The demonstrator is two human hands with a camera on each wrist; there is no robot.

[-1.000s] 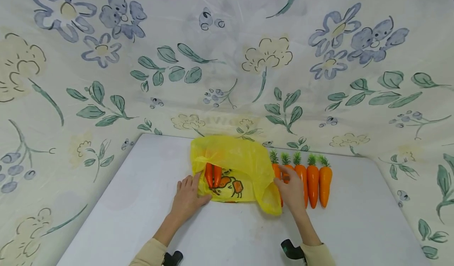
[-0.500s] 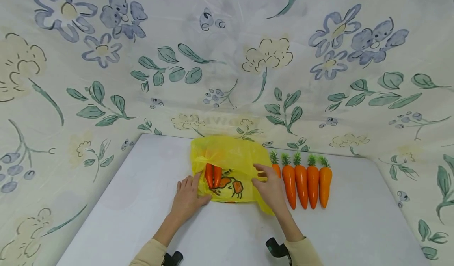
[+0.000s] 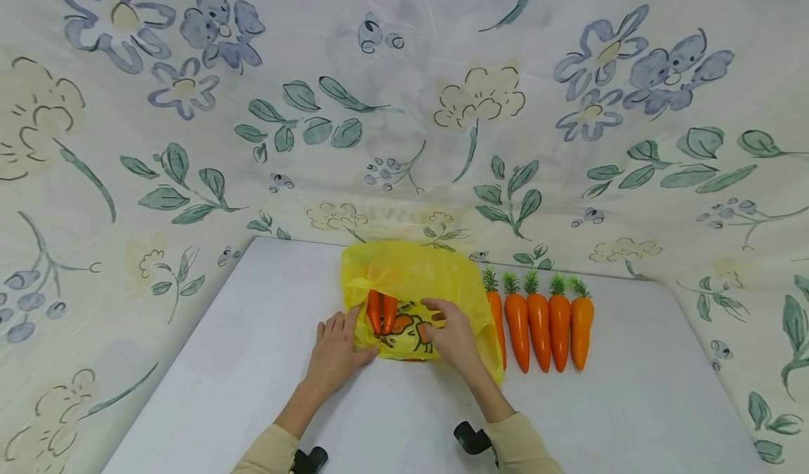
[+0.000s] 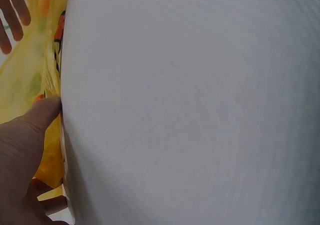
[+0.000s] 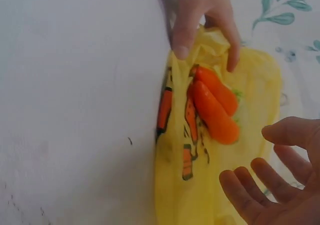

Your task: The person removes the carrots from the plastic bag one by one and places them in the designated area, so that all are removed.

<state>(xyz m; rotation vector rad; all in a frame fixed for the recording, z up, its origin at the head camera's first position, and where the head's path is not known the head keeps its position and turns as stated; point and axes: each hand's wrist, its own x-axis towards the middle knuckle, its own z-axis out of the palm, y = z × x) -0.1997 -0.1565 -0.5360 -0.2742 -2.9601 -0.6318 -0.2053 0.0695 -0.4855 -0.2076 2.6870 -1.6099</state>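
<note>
A yellow plastic bag (image 3: 420,270) with a dark cartoon print lies on the white table, its mouth toward the front. Inside, the orange tips of toy carrots (image 3: 382,312) show; in the right wrist view, two carrots (image 5: 215,110) lie close together in the bag. My left hand (image 3: 335,351) rests on the bag's left front corner, thumb and fingers spread apart around gathered plastic. Over the right part of the bag hovers my right hand (image 3: 451,333), fingers loosely bent and holding nothing. Its palm and separated fingers (image 5: 265,180) show in the right wrist view.
Right of the bag lies a row of several toy carrots (image 3: 538,330) with green tops, the leftmost partly covered by the bag. A flower-printed cloth (image 3: 404,109) hangs behind the white table (image 3: 632,390).
My right hand has moved left, from the bag's right edge beside the carrots to above the bag's front, uncovering the carrot row. The left hand has stayed in place.
</note>
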